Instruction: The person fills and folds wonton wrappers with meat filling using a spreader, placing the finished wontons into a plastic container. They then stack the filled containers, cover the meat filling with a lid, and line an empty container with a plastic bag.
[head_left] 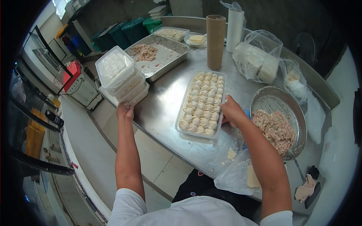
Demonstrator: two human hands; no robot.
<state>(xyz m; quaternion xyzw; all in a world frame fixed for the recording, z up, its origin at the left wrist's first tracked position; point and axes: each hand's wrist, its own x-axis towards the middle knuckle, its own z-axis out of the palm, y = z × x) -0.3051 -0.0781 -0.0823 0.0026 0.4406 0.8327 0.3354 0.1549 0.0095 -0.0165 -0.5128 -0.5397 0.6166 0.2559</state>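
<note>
A clear plastic tray [202, 103] full of dumplings in rows lies on the steel table [162, 109]. At its right edge is my right hand [232, 112], fingers closed on the rim. My left hand [125, 112] grips the lower front corner of a stack of lidded plastic containers [122, 77] at the table's left edge. To the right of my right forearm, a round metal pan [298, 109] holds minced filling [273, 130] and a utensil with a metal handle. Wrapper sheets [252, 177] lie on a plastic bag beneath my right arm.
A steel tray [169, 56] with some filling stands at the back left, by another dumpling container [171, 34]. Behind the dumplings rise a brown cylinder [215, 43] and a plastic roll [235, 30]. Bagged wrappers [258, 62] sit at back right.
</note>
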